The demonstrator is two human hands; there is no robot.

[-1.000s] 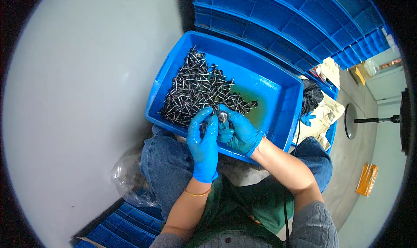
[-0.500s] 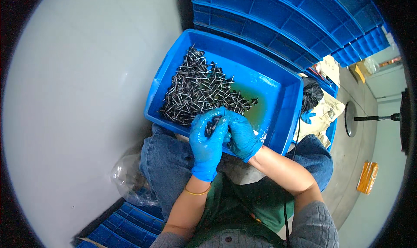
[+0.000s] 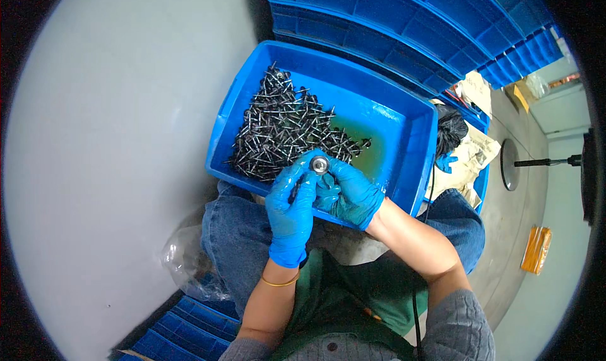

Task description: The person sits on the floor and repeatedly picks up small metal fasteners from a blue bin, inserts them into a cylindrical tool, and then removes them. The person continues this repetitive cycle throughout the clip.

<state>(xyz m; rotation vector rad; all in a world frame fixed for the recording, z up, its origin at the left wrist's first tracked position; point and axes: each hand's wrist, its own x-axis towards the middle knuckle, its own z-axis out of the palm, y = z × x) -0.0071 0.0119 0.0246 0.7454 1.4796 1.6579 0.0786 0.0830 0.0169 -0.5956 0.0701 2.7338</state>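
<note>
Crates [image 3: 379,26] – stacked, blue, at about 1 o'clock beyond the tub. Tub [image 3: 411,162] also blue, reaching over the knees; no clear change in either.

Pile [image 3: 271,130] of dark-headed, bright-stemmed parts fills the tub's 9 o'clock side. Murky liquid [image 3: 369,162] pools at its 4 o'clock edge. Pile looks much as it did half a second ago, so judged: the action sits in the fingers, not in the heap.

Both hands gloved, together over the tub's 6 o'clock rim. Right hand [image 3: 355,195], at 4 o'clock from the held part, has thumb and forefinger closed on it, other fingers curled under. Left hand [image 3: 289,212], at 7 o'clock, is bent inward, fingertips up against the part's near-left edge; cannot tell whether they grip or only steady it. Something dark shows inside its curl – unclear what.

Part [image 3: 320,165]: between the two sets of fingertips, at the pile's 5 o'clock. Half a second ago fingers covered its end; now the round metal face is turned up, ringed dark. Judged: the end is exposed for handling or a look, and not yet let go.
</note>
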